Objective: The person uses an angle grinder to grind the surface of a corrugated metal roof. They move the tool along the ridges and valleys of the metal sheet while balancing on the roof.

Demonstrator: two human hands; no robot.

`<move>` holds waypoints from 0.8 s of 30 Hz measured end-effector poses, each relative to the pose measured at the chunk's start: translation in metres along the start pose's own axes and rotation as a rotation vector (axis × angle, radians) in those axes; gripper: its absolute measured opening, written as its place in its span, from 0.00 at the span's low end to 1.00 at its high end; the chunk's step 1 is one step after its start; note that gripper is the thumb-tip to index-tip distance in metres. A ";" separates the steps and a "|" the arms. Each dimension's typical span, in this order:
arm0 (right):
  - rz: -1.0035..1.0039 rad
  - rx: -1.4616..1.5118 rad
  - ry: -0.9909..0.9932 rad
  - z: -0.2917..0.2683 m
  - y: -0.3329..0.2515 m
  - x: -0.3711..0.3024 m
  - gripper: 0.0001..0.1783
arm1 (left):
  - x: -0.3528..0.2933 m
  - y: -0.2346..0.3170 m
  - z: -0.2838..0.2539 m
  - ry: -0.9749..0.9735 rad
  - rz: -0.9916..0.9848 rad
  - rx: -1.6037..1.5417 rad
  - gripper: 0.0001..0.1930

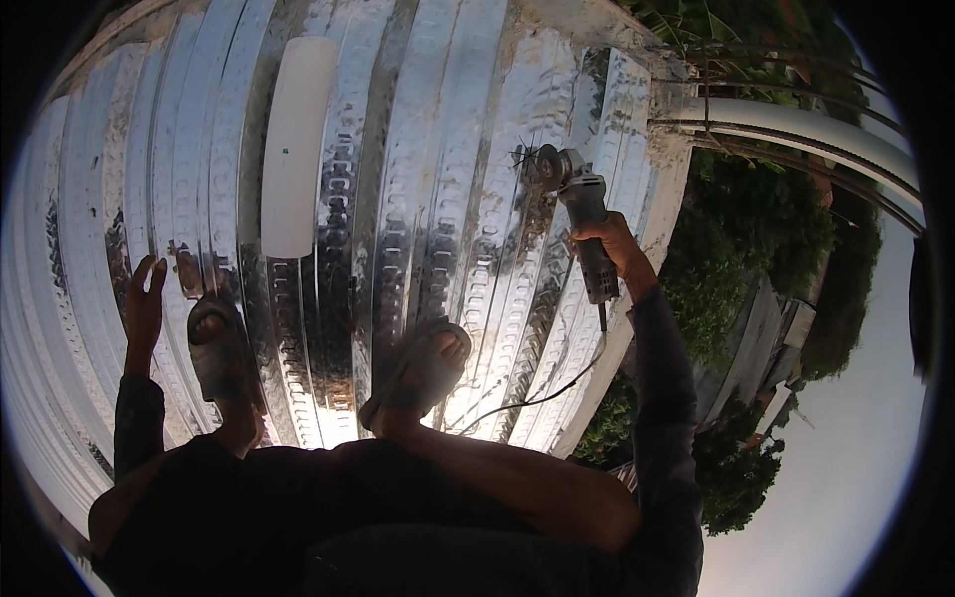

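Right hand point(615, 239) clamped on the angle grinder point(587, 204) body; disc point(546, 167) ahead-left of that hand, over ribbed metal decking point(408, 149), contact unclear. Cord point(547, 395) trails behind the hand, then left. Left hand point(144, 298) fingers apart; can't tell if touching decking. Sandalled left foot point(219, 358) just right of it, white strip point(298, 149) ahead-right.

No readable text, numbers or signs. Dark grinder point(584, 199), gripped by right hand point(619, 242) fingers: no legible marking. White strip point(298, 109), up and right of left hand point(144, 303) fingers: tiny green speck, unreadable.
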State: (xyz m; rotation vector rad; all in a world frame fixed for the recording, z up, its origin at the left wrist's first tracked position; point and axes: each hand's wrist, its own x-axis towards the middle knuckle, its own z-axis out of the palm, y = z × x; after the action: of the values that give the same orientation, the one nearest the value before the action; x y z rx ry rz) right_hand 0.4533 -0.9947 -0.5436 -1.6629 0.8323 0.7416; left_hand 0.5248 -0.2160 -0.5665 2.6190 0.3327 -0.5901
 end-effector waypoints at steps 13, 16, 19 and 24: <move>-0.015 -0.062 -0.008 -0.003 0.000 0.004 0.18 | -0.001 0.003 -0.001 0.012 -0.015 0.014 0.33; -0.004 -0.071 -0.013 0.000 -0.002 0.002 0.19 | 0.000 0.000 -0.001 0.012 -0.005 0.016 0.33; -0.002 -0.076 0.015 -0.002 0.000 0.002 0.19 | 0.002 0.000 -0.001 0.009 0.009 0.024 0.33; 0.004 -0.115 -0.027 -0.001 -0.015 0.000 0.18 | 0.003 -0.008 -0.001 0.007 -0.007 0.026 0.33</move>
State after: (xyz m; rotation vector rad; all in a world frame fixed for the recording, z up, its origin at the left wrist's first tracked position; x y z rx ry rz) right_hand 0.4655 -0.9934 -0.5350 -1.7501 0.7871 0.8265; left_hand 0.5250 -0.2081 -0.5699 2.6467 0.3385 -0.5914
